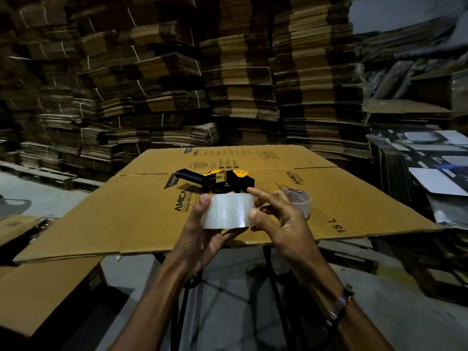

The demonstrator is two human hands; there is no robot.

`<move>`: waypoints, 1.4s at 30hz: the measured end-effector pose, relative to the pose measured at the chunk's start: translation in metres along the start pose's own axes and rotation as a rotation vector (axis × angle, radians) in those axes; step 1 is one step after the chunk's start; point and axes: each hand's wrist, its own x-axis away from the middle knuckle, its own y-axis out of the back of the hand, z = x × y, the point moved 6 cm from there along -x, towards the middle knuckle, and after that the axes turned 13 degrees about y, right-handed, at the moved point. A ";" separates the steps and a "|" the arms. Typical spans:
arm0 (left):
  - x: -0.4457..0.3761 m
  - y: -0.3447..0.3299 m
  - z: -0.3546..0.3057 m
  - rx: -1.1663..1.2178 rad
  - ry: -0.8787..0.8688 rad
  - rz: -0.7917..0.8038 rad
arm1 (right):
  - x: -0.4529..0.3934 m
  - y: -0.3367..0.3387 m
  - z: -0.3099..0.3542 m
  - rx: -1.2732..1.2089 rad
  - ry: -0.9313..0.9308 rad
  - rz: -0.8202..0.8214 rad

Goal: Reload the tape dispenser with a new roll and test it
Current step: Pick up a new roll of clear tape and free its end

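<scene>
I hold a full roll of clear tape [226,211] above the near edge of a flattened cardboard box [141,224]. My left hand [202,234] grips the roll from below and the left, thumb on its top edge. My right hand [276,219] touches the roll's right side, thumb and fingertips on the tape surface. Just behind the roll, a black and yellow tape dispenser [217,182] lies on the cardboard, handle pointing left. A nearly used-up roll with a printed core [298,201] lies on the cardboard to the right.
The flattened cardboard box rests on a small stand with dark legs [271,264]. Another flat cardboard sheet [38,295] lies low at the left. Tall stacks of flattened cartons [228,84] wall the back. Printed cartons [430,168] pile up at the right.
</scene>
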 end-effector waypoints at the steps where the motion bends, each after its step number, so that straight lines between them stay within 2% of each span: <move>1: 0.000 0.000 0.000 -0.007 0.002 -0.002 | -0.001 0.000 0.001 -0.005 -0.006 -0.017; 7: -0.001 0.005 -0.002 -0.141 0.028 -0.016 | -0.002 0.005 -0.010 -0.044 -0.067 -0.087; 11: -0.005 0.005 -0.003 -0.270 0.012 -0.094 | 0.003 0.007 -0.025 -0.133 -0.217 -0.160; 15: -0.009 0.000 0.000 -0.341 -0.026 -0.137 | 0.005 0.006 -0.032 -0.164 -0.324 -0.139; 20: -0.011 0.002 0.006 -0.358 -0.056 -0.169 | 0.003 0.015 -0.037 -0.098 -0.320 -0.135; 26: -0.015 -0.003 0.008 -0.526 -0.105 -0.245 | 0.005 0.012 -0.040 0.089 -0.274 -0.030; 32: -0.009 0.005 -0.001 -0.484 -0.033 -0.143 | 0.005 0.024 -0.042 -0.099 -0.316 -0.095; 42: -0.003 0.013 -0.005 -0.486 -0.032 -0.141 | 0.000 0.025 -0.030 0.073 -0.183 -0.077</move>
